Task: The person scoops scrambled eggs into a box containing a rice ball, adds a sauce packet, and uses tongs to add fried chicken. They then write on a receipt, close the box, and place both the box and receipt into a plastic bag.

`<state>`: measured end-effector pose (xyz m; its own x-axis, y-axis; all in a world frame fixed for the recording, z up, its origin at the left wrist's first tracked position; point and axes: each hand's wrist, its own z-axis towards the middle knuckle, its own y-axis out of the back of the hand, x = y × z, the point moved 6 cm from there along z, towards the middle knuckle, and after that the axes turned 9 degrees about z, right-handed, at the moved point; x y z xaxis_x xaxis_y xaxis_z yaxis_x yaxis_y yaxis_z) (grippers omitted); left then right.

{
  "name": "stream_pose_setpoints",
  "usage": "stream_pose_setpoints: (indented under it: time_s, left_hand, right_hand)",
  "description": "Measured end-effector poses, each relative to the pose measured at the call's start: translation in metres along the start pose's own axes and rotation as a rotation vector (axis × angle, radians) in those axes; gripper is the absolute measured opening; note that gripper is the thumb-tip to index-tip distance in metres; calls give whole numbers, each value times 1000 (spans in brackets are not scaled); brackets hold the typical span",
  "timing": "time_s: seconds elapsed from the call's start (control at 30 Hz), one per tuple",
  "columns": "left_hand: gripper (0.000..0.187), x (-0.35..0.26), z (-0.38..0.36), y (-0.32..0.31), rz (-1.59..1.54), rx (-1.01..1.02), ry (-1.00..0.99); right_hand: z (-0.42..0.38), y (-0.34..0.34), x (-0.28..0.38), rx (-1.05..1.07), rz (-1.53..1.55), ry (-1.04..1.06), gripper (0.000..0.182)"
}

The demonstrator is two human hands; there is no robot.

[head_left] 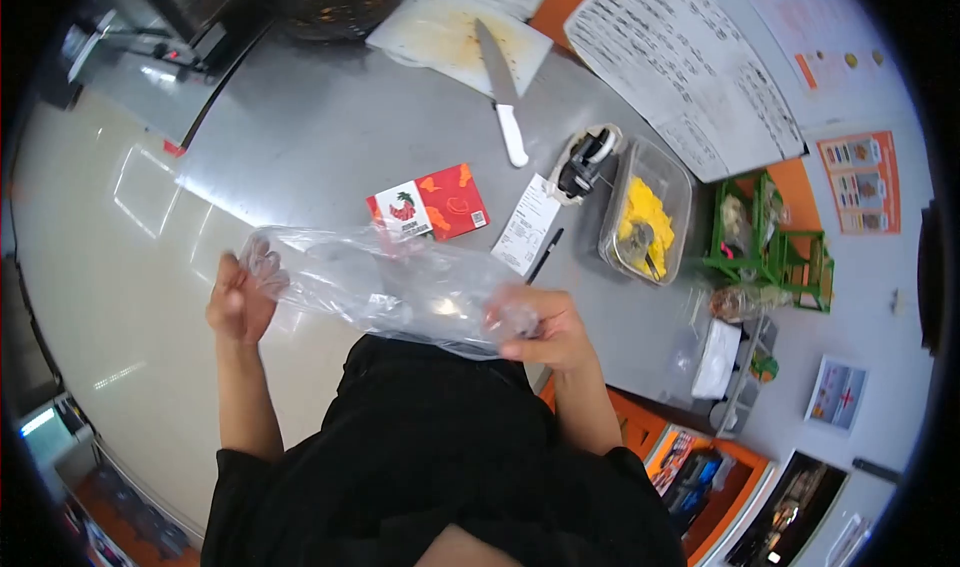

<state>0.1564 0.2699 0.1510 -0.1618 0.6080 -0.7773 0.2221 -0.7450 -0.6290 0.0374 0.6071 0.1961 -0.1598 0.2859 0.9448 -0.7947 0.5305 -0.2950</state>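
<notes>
A clear plastic bag [390,282] stretches between my two hands, above the front edge of the steel table. My left hand [240,302] grips its bunched left end, fingers closed. At the other end my right hand [548,329] pinches the bag, with the fingertips partly behind the plastic. Just beyond the bag lie a red and white printed card box [455,202], a paper receipt [527,225] and a black pen [545,256].
On the steel table [300,117] are a white-handled knife [508,127] across a cutting board [435,39], a dark pan [335,2], a black device [583,167] and a tub of yellow food [645,217]. Green racks [745,227] stand at the right.
</notes>
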Motion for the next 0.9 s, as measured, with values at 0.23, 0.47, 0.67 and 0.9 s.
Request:
stream_pose_setpoints:
  time_s: [0.23,0.47,0.67,0.9]
  left_hand:
    - [20,-9,36,-27,1441,-21,79]
    - [48,16,67,-65,1660,-152,111]
    - [38,106,70,-134,1472,241,-102]
    - [51,262,31,-237,1509,775,282]
  right_hand:
    - [28,11,-26,-430,-826,-348,37]
    - [43,36,-6,-722,-1172,-417,60]
    - [-70,96,-1,-795,-1324,-877,63]
    - [-242,136,14,-990,-1240,-1214,77]
